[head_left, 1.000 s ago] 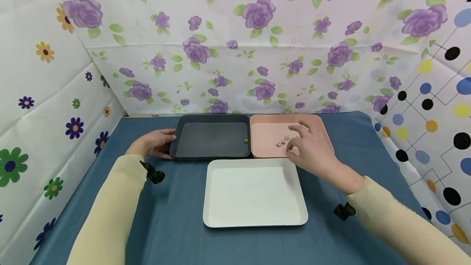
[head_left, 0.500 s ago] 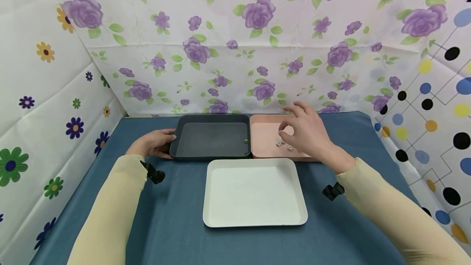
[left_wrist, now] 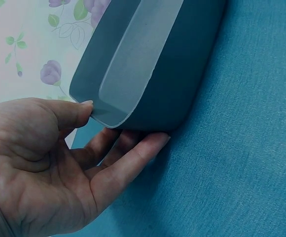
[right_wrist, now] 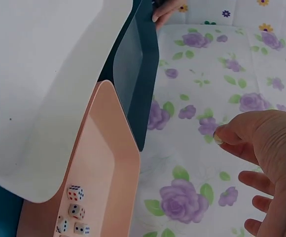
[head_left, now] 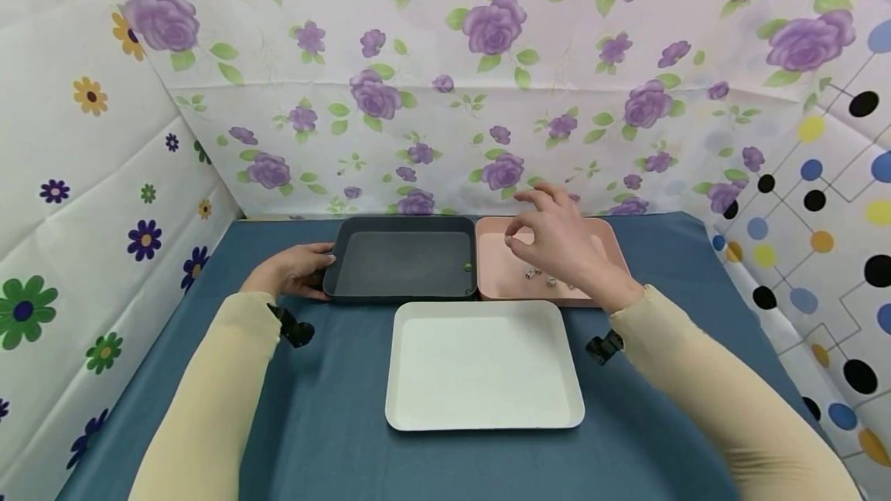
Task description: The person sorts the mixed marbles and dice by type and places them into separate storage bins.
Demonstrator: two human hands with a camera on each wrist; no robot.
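My left hand [left_wrist: 44, 163] grips the left end of a dark grey tray [head_left: 400, 226], thumb on the rim and fingers under the outer wall. Small yellow-green bits [head_left: 468, 267] lie near that tray's right side. My right hand [head_left: 557, 242] hovers over the pink tray [head_left: 490, 284], thumb and index finger meeting in a pinch. In the right wrist view a tiny pale yellowish spot shows at the thumb tip [right_wrist: 218, 138]; I cannot tell what is pinched. Several white dice [right_wrist: 76, 192] with coloured pips lie in the pink tray, partly hidden by my hand in the head view.
A white tray [head_left: 483, 366] lies in front of the other two, close to their front edges. All three trays stand on a blue cloth [head_left: 334, 408]. Behind them rises a flowered backdrop [head_left: 418, 99], with patterned sheets at both sides.
My right hand has moved left and away from me across the pink tray, keeping its pinch, and more of the tray's right side shows. My left hand has stayed on the dark tray.
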